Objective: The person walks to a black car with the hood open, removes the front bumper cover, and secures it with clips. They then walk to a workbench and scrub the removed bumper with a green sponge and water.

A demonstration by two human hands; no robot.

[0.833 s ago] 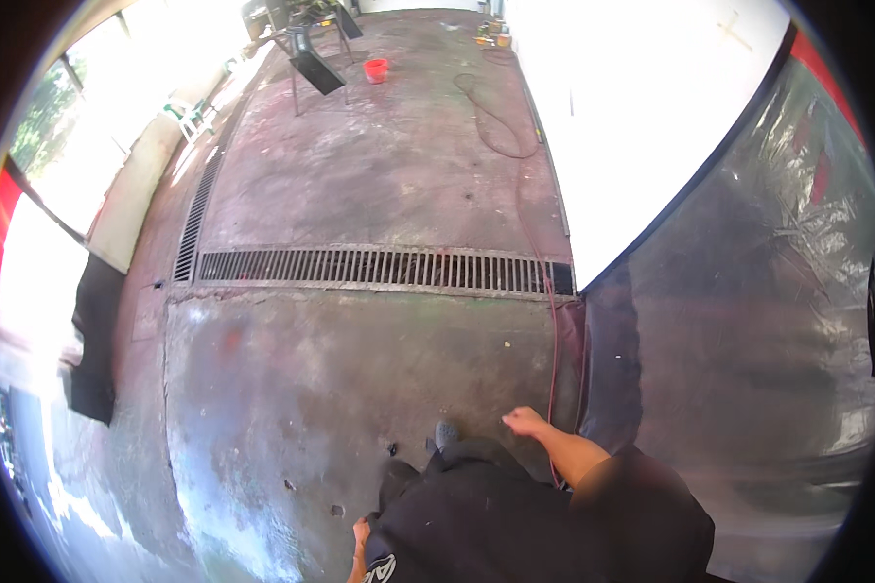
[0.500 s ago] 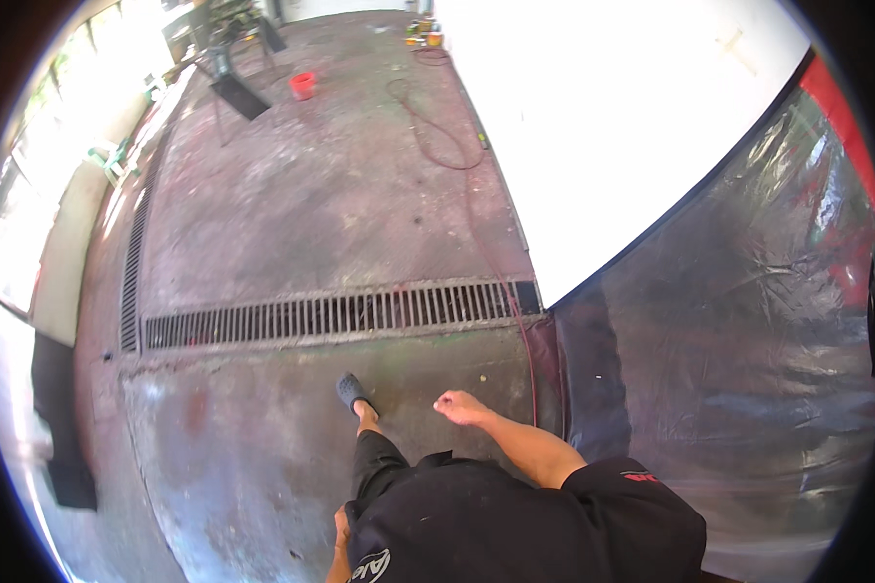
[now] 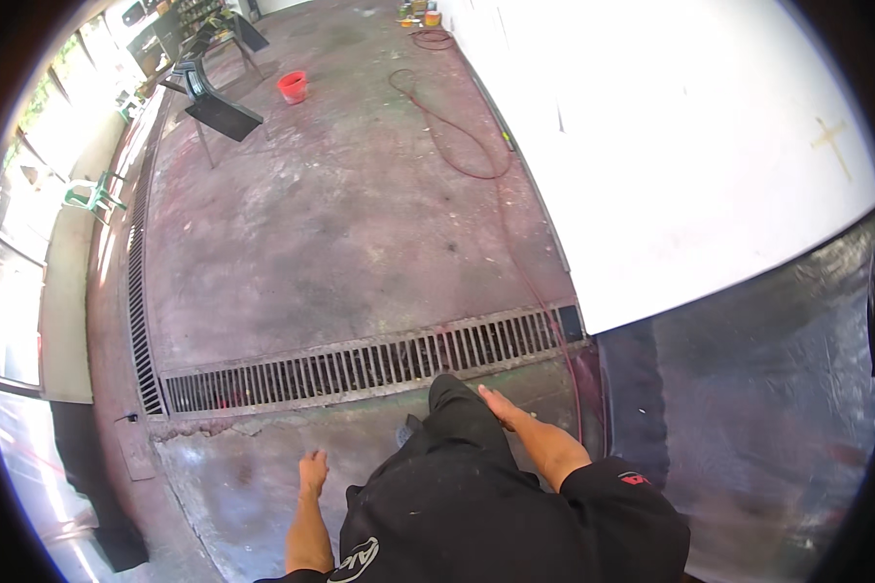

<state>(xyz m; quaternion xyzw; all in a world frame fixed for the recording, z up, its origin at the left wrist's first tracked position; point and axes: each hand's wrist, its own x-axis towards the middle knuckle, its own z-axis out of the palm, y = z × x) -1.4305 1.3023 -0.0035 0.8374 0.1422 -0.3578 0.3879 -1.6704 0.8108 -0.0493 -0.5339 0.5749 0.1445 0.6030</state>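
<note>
My left hand (image 3: 313, 470) hangs in front of my body on the left, over the grey floor (image 3: 253, 486). Its fingers are loosely apart and nothing shows in it. Beside my raised, black-clothed right knee (image 3: 452, 403), my right hand (image 3: 499, 405) has its fingers stretched out and carries nothing I can see. The knee partly covers that hand. Just ahead of both hands, a metal drain grating (image 3: 360, 369) crosses the floor.
A red hose (image 3: 447, 121) loops along the right by a white panel (image 3: 710, 146). A red bucket (image 3: 293, 87) stands ahead near a stand holding a dark panel (image 3: 224, 115). Green chairs (image 3: 95, 196) line the left wall. Shiny plastic sheeting (image 3: 768, 389) hangs at right.
My left hand has swung forward from beside my hip, and my right hand has come back next to my thigh. My right knee has risen forward; the grating is nearer.
</note>
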